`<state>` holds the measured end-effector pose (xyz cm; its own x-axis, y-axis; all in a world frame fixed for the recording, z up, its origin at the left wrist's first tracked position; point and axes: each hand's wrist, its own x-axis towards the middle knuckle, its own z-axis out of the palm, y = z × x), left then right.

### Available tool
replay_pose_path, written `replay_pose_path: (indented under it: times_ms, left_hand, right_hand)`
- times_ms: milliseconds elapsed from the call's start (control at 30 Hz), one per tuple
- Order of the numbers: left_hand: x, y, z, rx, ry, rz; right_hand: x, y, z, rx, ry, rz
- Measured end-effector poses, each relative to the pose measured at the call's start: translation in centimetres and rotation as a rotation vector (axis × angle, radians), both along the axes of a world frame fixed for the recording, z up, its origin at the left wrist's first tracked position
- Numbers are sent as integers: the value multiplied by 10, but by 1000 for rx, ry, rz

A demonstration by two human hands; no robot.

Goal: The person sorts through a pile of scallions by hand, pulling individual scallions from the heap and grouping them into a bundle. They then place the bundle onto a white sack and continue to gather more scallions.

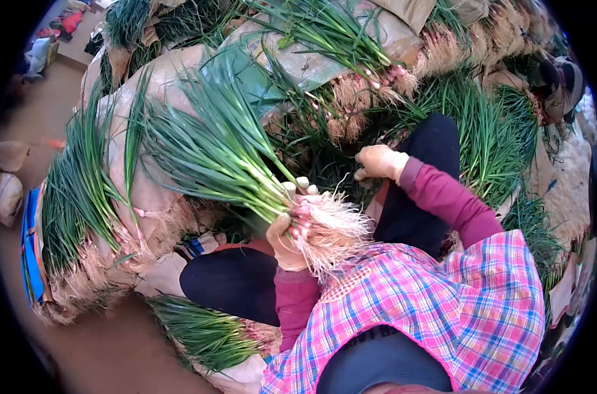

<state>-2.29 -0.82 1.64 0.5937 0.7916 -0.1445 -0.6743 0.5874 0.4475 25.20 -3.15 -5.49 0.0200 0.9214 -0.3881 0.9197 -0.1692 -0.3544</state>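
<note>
My left hand [286,244], in a pale glove, is wrapped around a thick bunch of spring onions [246,172]. Its green leaves fan toward the upper left, while the pinkish bulbs and long pale roots point right toward my body. Further right, my right hand [380,162], also gloved, is over the dark gap between my knees beside loose green leaves [324,161]. Its fingers curl down and inward; whatever lies between them, if anything, is hidden.
Spring onions [91,197] lie on pale sacking to the left. Another bunch [331,36] rests on the covered heap ahead. Dense piles [479,134] stand at the right, and a smaller bundle [210,331] lies by my left knee. Brown floor [111,354] shows lower left.
</note>
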Motion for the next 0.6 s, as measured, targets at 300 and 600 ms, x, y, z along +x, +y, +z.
replay_pose_path:
  times_ms: [300,600]
  left_hand:
    - [19,1,6,20,-12,-12]
    - [13,9,-29,-173,134,-172]
  right_hand:
    - [101,102,1,584,195,-618]
    - [-87,30,38,49,1664,-616]
